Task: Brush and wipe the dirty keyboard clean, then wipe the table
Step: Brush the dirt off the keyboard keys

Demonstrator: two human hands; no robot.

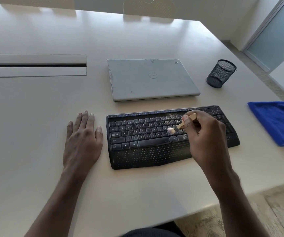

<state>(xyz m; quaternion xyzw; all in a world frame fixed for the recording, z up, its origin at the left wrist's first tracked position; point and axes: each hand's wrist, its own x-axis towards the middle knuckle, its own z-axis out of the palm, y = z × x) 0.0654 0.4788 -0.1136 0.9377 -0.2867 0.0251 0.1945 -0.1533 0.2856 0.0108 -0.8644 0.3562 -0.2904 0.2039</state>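
A black keyboard [146,139] with a dotted palm rest lies on the white table [35,103] in front of me. Pale crumbs speckle its right half and top right corner. My right hand [204,134] grips a small wooden-handled brush [180,125], whose white bristles touch the keys right of the middle. My right hand covers part of the keyboard's right side. My left hand [82,139] rests flat on the table just left of the keyboard, fingers straight. A folded blue cloth [276,122] lies at the table's right edge.
A closed grey laptop [151,79] sits behind the keyboard. A black mesh pen cup [220,73] stands to its right. A cable slot [35,65] runs across the table at the far left. Two chair backs [148,6] stand beyond the far edge.
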